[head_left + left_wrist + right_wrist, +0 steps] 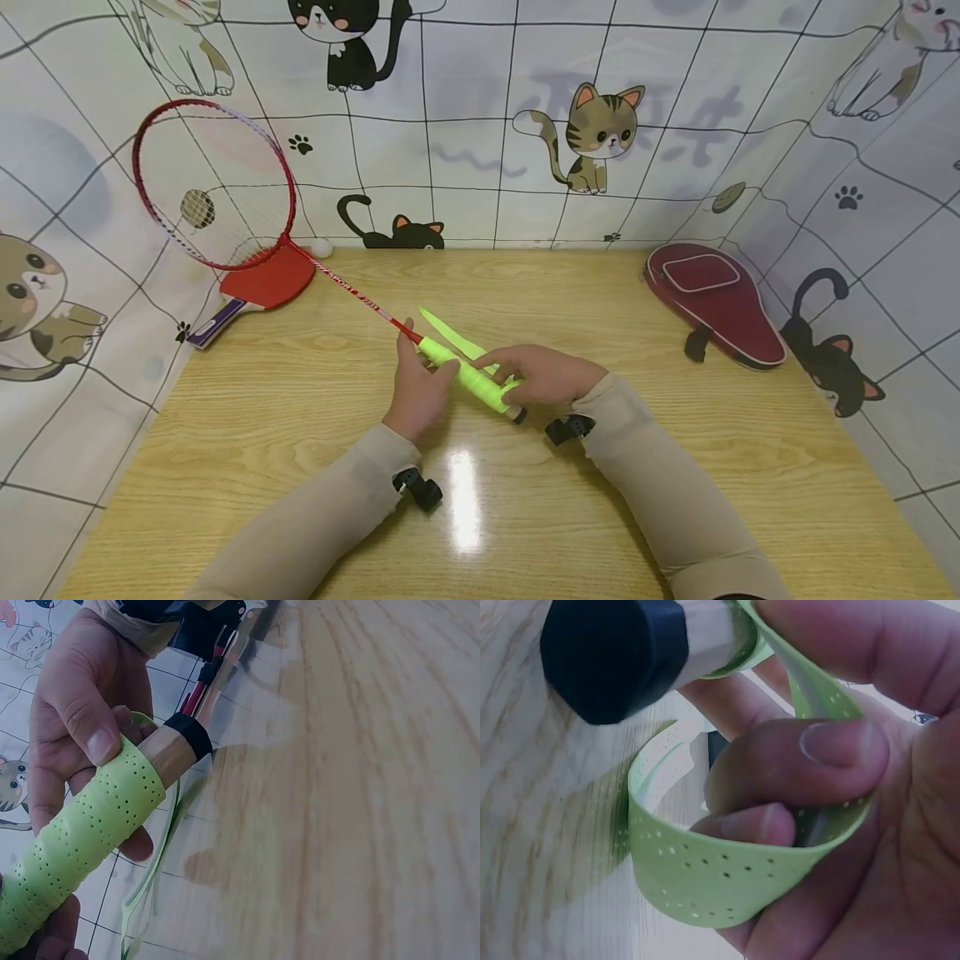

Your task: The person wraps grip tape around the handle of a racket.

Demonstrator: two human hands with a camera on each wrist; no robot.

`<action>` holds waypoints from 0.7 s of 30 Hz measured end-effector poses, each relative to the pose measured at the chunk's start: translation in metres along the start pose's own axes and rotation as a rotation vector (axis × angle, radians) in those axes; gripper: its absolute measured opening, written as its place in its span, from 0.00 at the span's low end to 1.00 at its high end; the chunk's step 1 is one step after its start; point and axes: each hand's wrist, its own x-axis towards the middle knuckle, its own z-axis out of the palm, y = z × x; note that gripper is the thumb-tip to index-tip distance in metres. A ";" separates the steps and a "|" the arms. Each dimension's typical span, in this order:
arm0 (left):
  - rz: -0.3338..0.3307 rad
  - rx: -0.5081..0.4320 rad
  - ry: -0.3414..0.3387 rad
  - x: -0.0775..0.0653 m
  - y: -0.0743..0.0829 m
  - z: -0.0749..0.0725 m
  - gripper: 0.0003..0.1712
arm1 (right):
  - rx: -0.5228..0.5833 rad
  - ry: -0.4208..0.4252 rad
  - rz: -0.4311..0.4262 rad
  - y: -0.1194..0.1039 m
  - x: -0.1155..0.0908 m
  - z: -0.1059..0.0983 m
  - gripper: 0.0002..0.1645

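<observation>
A red badminton racket slants across the table, its strung head at the far left and its handle toward me. Perforated yellow-green grip tape winds round the handle, leaving a short bare wooden band beside the black butt cap. My left hand grips the handle near its shaft end. At the butt end, my right hand pinches the tape. In the right wrist view, the loose tape loops round the right hand's curled fingers. A free tail of it extends beyond the handle.
A red table tennis bat lies at the back left, partly under the racket head. Beside it sits a white ball. At the back right lies a dark red bat-shaped case. Cat-printed sheeting stands behind the table and along both sides.
</observation>
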 end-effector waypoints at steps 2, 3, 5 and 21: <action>-0.002 -0.003 -0.004 0.000 0.000 0.000 0.57 | -0.004 0.000 0.000 0.000 0.000 0.000 0.40; -0.003 -0.005 -0.006 0.000 0.000 0.000 0.57 | -0.005 0.002 0.003 0.000 0.000 0.000 0.40; -0.007 -0.001 -0.012 0.000 -0.001 -0.001 0.57 | -0.004 0.008 0.011 -0.001 0.000 0.001 0.39; 0.002 0.000 -0.009 0.003 -0.003 0.000 0.55 | 0.047 -0.039 0.011 -0.006 -0.005 -0.004 0.41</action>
